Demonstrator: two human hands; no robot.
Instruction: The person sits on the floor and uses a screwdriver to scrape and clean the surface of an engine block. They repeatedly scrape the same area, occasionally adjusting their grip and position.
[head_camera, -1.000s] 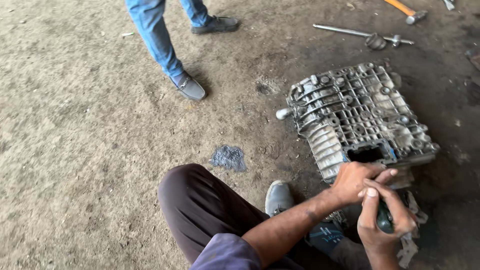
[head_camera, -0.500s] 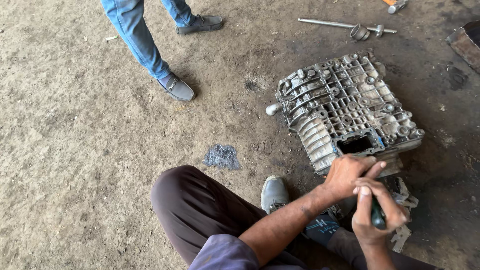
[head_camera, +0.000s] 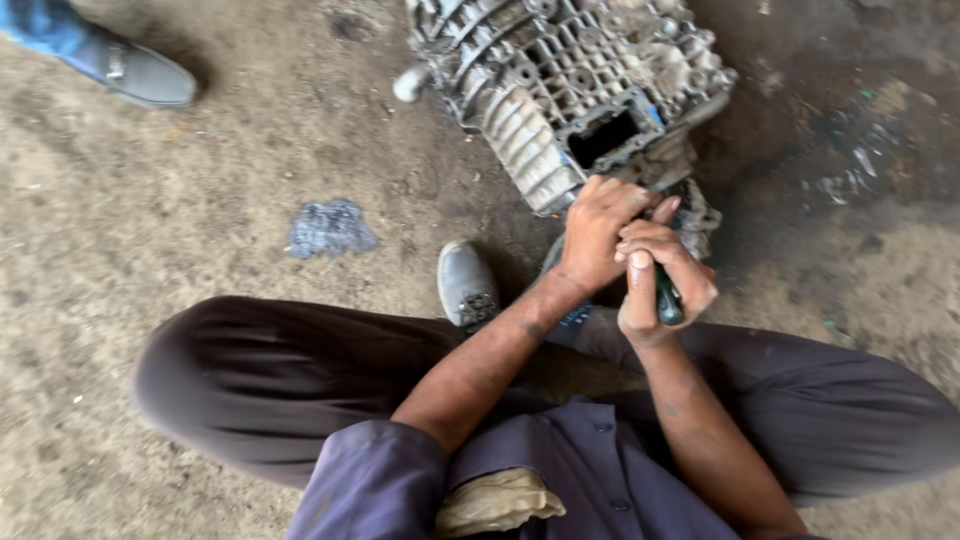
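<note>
Head cam has dropped closer vs. a sec ago: ribbed aluminium gearbox casing (head_camera: 570, 95) now at 12 o'clock. Right hand (head_camera: 662, 285) clamped on green-handled tool (head_camera: 667, 298); left hand (head_camera: 597, 232) fingers curled on casing's near edge, steadying.

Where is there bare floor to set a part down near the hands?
Bare dirt lies between the grey scrap, the other person's shoe and the metal casing, and right of the casing, though oil-stained. It is crowded where the left hand and right hand, gripping a dark-handled tool, meet the casing by the person's own shoe.
</note>
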